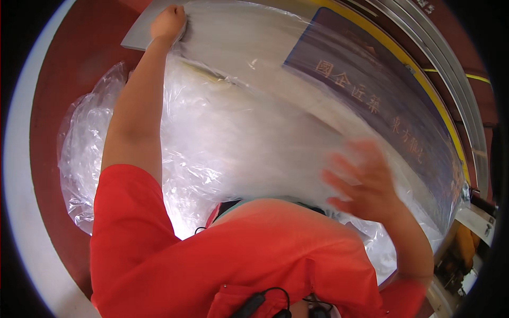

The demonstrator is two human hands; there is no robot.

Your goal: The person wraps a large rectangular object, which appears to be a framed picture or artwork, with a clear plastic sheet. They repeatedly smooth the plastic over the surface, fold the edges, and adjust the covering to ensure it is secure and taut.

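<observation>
A large sheet of clear plastic film (pixel 222 138) spreads in front of me, wrinkled and shiny, over a pale flat panel (pixel 233 40). At the far left, my left hand (pixel 168 22) is closed in a fist at the film's edge, seemingly gripping it; its fingertips are hidden. My right hand (pixel 363 180) hovers over or lightly touches the film at the right, fingers spread and blurred by motion; contact cannot be told. Beneath the film on the right shows a dark blue printed area (pixel 371 90) with gold characters.
Bunched film (pixel 87 153) hangs at the left above the dark red floor (pixel 58 106). A yellow strip (pixel 392 47) and metal rails (pixel 440 63) run along the far right. Assorted items, one of them orange-yellow (pixel 465 246), lie at the lower right.
</observation>
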